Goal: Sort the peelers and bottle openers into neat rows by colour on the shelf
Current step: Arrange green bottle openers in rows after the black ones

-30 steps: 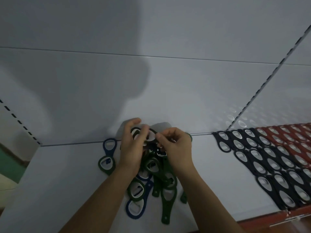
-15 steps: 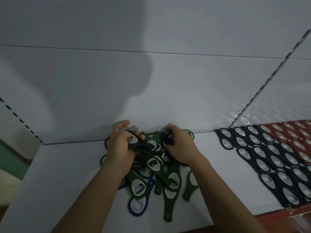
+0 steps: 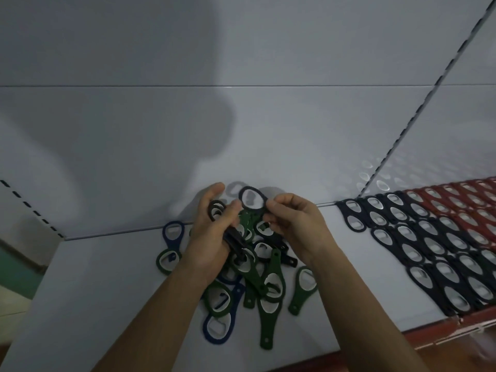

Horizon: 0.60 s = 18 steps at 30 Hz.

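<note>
Dozens of sorted openers already lie at your right: navy rows (image 3: 418,237) overlapping like scales, and red rows (image 3: 461,205) beyond them toward the far right corner, well apart from your hands. Between your forearms a loose heap (image 3: 271,280) of green and blue openers sprawls across the shelf (image 3: 94,291), handles crossing at all angles. A blue opener (image 3: 171,245) and a green opener (image 3: 167,260) lie just left of your left wrist.

Each piece is a flat matte handle ending in an oval ring with a pale metal insert.

Your left hand (image 3: 212,237) has its fingers curled round a bundle of dark openers (image 3: 235,241). Your right hand (image 3: 292,226) pinches a single dark opener (image 3: 252,198) by the lower rim of its ring, lifted above the heap in front of the back panel (image 3: 241,130).

That panel is smooth pale grey with horizontal seams and carries your shadow. A slotted upright (image 3: 420,108) runs diagonally up the right side. A red strip (image 3: 442,332) edges the shelf's near front. Light is dim.
</note>
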Available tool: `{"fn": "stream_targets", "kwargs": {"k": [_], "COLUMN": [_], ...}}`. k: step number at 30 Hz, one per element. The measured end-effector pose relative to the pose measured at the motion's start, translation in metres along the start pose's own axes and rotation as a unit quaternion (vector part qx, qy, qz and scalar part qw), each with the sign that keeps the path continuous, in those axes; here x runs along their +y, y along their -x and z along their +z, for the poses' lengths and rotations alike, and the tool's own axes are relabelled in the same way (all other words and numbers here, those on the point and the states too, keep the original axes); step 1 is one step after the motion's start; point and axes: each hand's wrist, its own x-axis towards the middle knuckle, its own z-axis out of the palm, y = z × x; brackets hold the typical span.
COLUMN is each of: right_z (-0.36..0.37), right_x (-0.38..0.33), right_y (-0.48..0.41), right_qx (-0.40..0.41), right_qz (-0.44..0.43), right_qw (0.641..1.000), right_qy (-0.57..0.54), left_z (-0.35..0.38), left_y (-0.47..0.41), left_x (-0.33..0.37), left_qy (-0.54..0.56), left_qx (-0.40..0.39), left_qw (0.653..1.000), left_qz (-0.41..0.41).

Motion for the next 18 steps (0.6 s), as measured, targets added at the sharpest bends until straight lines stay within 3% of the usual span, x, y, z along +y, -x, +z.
{"fn": "stream_targets", "kwargs": {"k": [2,4,7,8,10,12,15,18], "right_z": [0.008,0.005,-0.018,-0.025,-0.031,-0.034,-0.041,-0.048], "right_x": [0.01,0.02,0.023,0.024,0.028,0.029,0.02,0.012], "right_y": [0.005,0.004,-0.007,-0.008,-0.01,-0.011,-0.016,-0.015], "right_qx": [-0.003,0.038,0.171,0.163,0.108,0.088,0.078,0.057], "right_qz": [-0.029,-0.075,-0.128,-0.104,-0.022,0.005,0.023,0.031], "right_qw": [0.993,0.954,0.804,0.768,0.73,0.735,0.789,0.792], "right_qy": [0.114,0.288,0.554,0.611,0.674,0.672,0.609,0.607], "left_z": [0.008,0.012,0.009,0.007,0.005,0.006,0.006,0.004], "left_y": [0.002,-0.001,-0.007,-0.008,-0.009,-0.009,-0.009,-0.012], "left_x": [-0.002,-0.005,-0.003,-0.002,0.0,0.001,0.003,-0.001], "left_qy": [-0.037,-0.088,-0.027,0.01,0.067,0.101,0.093,0.059], "left_qx": [-0.022,0.0,0.039,0.035,0.023,0.02,0.037,0.04], "left_qw": [0.999,0.996,0.999,0.999,0.997,0.994,0.994,0.996], "left_qz": [0.004,0.021,0.017,0.01,-0.011,-0.038,-0.046,-0.044]}}
